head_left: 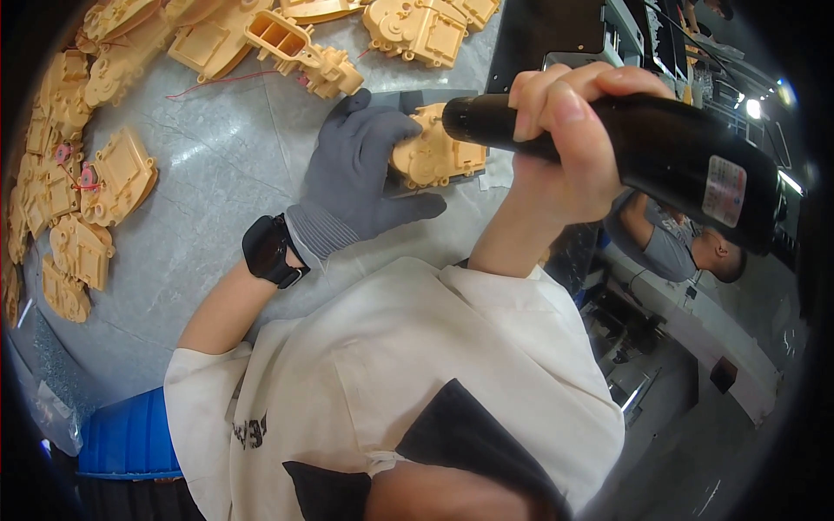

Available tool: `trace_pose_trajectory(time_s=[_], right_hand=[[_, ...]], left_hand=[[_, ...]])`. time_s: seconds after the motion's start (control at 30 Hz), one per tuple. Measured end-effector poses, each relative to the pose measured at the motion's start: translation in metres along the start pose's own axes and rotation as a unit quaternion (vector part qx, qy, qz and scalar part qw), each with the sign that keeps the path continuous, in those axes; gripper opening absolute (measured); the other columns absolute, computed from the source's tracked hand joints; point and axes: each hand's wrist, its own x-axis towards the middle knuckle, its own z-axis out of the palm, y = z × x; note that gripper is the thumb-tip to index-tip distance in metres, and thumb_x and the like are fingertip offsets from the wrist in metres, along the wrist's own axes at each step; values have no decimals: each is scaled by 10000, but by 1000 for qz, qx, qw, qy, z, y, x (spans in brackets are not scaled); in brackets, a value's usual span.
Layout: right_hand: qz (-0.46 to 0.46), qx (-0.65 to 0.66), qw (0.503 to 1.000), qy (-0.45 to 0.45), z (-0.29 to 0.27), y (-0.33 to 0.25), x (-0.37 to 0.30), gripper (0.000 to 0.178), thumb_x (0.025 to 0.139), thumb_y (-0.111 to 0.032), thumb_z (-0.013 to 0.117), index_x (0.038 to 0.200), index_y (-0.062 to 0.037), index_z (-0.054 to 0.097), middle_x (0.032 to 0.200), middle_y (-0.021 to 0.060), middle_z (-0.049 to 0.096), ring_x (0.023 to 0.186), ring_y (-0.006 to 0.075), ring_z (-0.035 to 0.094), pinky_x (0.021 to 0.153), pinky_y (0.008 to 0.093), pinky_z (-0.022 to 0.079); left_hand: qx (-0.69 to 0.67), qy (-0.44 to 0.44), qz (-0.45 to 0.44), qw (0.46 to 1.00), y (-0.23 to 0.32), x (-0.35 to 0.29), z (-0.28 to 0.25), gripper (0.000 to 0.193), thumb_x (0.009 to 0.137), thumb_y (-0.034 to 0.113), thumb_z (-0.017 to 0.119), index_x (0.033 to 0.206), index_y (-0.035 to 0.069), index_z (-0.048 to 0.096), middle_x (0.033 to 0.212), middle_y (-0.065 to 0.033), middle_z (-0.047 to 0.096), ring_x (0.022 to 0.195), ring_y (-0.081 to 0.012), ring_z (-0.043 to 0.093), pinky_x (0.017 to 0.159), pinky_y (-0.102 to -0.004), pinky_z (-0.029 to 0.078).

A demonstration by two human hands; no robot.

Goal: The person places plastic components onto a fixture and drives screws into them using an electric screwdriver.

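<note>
Below the tip of a black electric screwdriver (686,148) is a yellow plastic housing (439,154) with round gear-like shapes. The housing sits on a dark grey block (460,97). My left hand (360,165), in a grey knitted glove, holds the housing from its left side, index finger on its upper edge and thumb stretched out below it. My bare right hand (569,130) is wrapped round the screwdriver's body. Its front end covers the housing's upper middle, so the bit and any screw there are hard to make out.
Many similar yellow housings (120,178) lie along the table's left side and far edge, some with red wires. A blue bin (130,434) stands at lower left. Another person (669,239) is at right, past a dark machine frame (543,39).
</note>
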Motion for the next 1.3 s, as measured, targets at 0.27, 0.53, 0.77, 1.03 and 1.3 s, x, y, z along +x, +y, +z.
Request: trace_pose_trajectory(time_s=[0.27, 0.53, 0.77, 1.03, 1.3], right_hand=[[30, 215, 964, 153, -26, 3, -14, 255, 728, -55, 488, 980, -44, 455, 646, 55, 466, 518, 168, 444, 620, 344, 404], [-119, 203, 919, 317, -122, -51, -49, 299, 746, -91, 511, 1038, -79, 451, 640, 14, 433, 553, 141, 423, 626, 326, 352], [-12, 230, 923, 309, -119, -30, -59, 359, 731, -91, 529, 1073, -63, 426, 638, 21, 440, 563, 146, 435, 648, 326, 361], [0, 235, 930, 283, -104, -18, -54, 424, 725, -73, 525, 1121, -33, 379, 629, 23, 447, 557, 150, 458, 656, 333, 372], [10, 196, 939, 283, -107, -20, -68, 382, 746, -41, 515, 1113, -27, 412, 664, 32, 493, 563, 152, 478, 663, 336, 397]], left_hand=[[42, -35, -209, 976, 27, 20, -6, 672, 684, 356, 718, 1172, 1, 423, 1088, -148, 541, 988, -285, 543, 977, -419, 324], [-877, 37, -210, 431, 58, 12, -163, 391, 833, 147, 571, 1155, -42, 456, 1083, -138, 534, 979, -202, 543, 897, -373, 441], [-636, 94, -192, 742, -11, -178, -482, 433, 833, 148, 579, 1203, -24, 432, 1143, -145, 512, 1048, -210, 513, 931, -368, 422], [-190, 156, -122, 962, 33, -38, -397, 495, 834, 151, 590, 1266, 0, 400, 1223, -154, 483, 1138, -220, 473, 977, -362, 396], [246, -145, 2, 958, 32, 47, -138, 629, 701, 106, 672, 1284, 135, 436, 1292, -107, 431, 1201, -279, 412, 1017, -385, 332]])
